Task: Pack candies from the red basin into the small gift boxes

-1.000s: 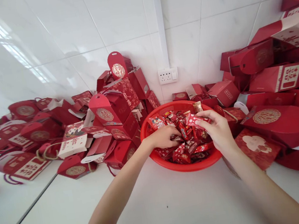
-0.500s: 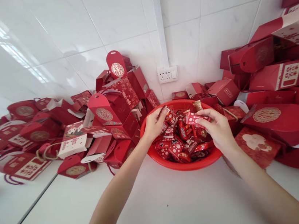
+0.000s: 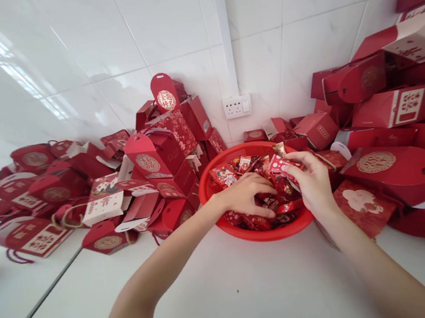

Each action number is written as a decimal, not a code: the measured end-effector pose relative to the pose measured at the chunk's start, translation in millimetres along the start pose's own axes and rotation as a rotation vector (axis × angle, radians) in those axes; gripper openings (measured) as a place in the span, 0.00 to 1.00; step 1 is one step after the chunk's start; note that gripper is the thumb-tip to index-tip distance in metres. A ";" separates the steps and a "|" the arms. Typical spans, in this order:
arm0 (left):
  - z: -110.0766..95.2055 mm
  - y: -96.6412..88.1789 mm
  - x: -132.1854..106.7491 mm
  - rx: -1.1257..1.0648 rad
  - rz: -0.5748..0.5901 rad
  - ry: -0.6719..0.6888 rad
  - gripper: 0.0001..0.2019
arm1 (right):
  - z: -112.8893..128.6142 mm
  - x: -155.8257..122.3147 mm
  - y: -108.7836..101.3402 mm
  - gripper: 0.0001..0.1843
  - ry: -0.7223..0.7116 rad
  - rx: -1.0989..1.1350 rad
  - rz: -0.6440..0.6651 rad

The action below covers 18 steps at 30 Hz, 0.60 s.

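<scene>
A red plastic basket (image 3: 264,234) full of wrapped candies (image 3: 289,207) stands on the white table. My left hand (image 3: 246,196) lies over the middle of the candies, palm down. Its fingers are apart and slightly bent, with the tips among the wrappers. At the basket's right side my right hand (image 3: 312,179) is closed on a candy in a pink wrapper with white dots (image 3: 279,166), pinched between thumb and fingers. A gold-wrapped candy (image 3: 279,149) shows just behind it.
Red gift boxes (image 3: 153,154) are stacked left of the basket, with more spread further left. Another heap of red boxes (image 3: 389,167) rises close to my right hand. A power socket (image 3: 237,106) is on the tiled wall behind.
My left hand has moved from the basket's left rim rightward and nearer, onto the candies, and its fingers have spread. My right hand keeps the dotted candy, nearly in place.
</scene>
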<state>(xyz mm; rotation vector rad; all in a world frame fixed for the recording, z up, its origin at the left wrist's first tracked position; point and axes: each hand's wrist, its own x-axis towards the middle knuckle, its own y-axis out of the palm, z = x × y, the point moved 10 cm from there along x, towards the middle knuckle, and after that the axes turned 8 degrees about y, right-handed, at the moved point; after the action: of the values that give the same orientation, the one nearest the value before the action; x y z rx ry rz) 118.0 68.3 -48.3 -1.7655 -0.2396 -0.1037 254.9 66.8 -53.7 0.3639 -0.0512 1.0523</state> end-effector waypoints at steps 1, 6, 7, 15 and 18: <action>-0.8 5.7 3.8 0.057 0.050 -0.024 0.18 | 0.1 0.0 -0.2 0.13 0.003 0.006 0.000; 16.9 10.8 5.5 0.273 0.164 -0.234 0.18 | -1.4 0.4 0.7 0.13 0.021 0.002 0.010; 21.7 8.6 3.2 0.281 0.168 -0.276 0.16 | -1.3 0.3 0.7 0.13 0.021 0.002 0.010; 29.6 -2.0 -5.5 0.285 0.115 -0.371 0.16 | -1.2 -0.8 -0.4 0.13 0.044 0.039 -0.002; 32.0 -11.1 -7.2 0.275 0.014 -0.406 0.11 | -0.3 -0.8 -1.3 0.13 0.035 0.045 -0.010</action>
<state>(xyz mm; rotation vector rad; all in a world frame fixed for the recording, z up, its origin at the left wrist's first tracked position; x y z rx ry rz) 106.6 100.9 -45.8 -1.4996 -0.5103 0.2893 255.6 65.6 -54.5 0.3862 0.0058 1.0512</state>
